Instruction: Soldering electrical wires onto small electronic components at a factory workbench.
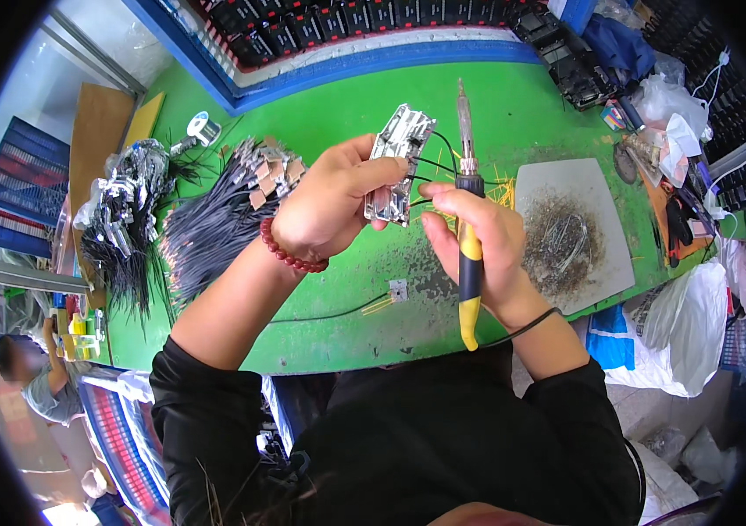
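My left hand (329, 197) grips a silvery metal part (402, 145) with black wires coming off its right side, held up over the green bench. The thumb lies across its face. My right hand (487, 232) is closed around a yellow and black soldering iron (471, 254), whose tip points away from me. The thumb and index finger of that hand are beside the black wires (430, 164); whether they pinch one is hard to make out. Below the hands, a small square metal piece (398, 290) with a black wire lies on the bench.
Left of my hands lie a bundle of black wires (206, 232) and a heap of wired metal parts (127, 193). A solder spool (204, 129) stands behind. To the right are a grey, soiled board (623, 237) and pliers (675, 228). A blue-rimmed tray (390, 60) borders the back.
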`<state>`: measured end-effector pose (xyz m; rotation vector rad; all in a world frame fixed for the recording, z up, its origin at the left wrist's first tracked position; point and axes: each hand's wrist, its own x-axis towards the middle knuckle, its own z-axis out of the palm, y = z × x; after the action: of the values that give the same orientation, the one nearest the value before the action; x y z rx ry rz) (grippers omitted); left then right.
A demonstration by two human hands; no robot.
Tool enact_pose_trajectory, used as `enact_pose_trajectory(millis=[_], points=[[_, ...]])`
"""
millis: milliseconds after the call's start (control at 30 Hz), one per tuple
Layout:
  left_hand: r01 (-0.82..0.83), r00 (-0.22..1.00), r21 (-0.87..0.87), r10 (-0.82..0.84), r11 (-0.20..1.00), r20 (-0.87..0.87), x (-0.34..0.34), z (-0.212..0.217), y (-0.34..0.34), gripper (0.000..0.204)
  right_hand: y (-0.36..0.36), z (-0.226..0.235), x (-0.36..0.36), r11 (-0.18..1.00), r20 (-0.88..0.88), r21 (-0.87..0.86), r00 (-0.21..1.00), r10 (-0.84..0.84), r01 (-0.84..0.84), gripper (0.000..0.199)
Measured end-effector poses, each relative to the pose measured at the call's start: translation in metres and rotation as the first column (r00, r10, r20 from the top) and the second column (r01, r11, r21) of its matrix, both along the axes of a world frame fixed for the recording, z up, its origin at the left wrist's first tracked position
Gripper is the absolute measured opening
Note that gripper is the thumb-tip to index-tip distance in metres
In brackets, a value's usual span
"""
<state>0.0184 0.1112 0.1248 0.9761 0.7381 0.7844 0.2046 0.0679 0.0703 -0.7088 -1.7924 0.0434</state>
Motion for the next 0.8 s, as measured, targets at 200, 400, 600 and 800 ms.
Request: enact_pose_trajectory(millis=[200, 400, 600, 800], points=[[-0.251, 0.966, 0.128, 0.240, 0.959, 0.097, -0.044, -0.003, 0.000, 0.016, 0.003, -0.037, 0.017, 0.942, -0.084, -0.280, 0.983, 0.166, -0.183, 0.035], [-0.436, 0.793, 0.314, 0.525, 0.844, -0.310, -0.163, -0.101, -0.038, 0.013, -0.008, -0.060, 0.037, 0.967, 0.469, -0.253, 0.872, 0.143, -0.023, 0.021], [-0.400, 0.335, 0.493, 0.624, 0.772, -0.706, -0.175, -0.155, -0.101, 0.028, -0.027, -0.081, 0.007, 0.905, 0.333, -0.425, 0.924, 0.188, -0.031, 0.026], [0.303, -0.083, 0.786, 0.837, 0.538, -0.541, -0.128, -0.121, -0.098, 0.041, -0.043, -0.108, -0.011, 0.720, -0.083, -0.676, 0.987, 0.136, -0.156, 0.027]])
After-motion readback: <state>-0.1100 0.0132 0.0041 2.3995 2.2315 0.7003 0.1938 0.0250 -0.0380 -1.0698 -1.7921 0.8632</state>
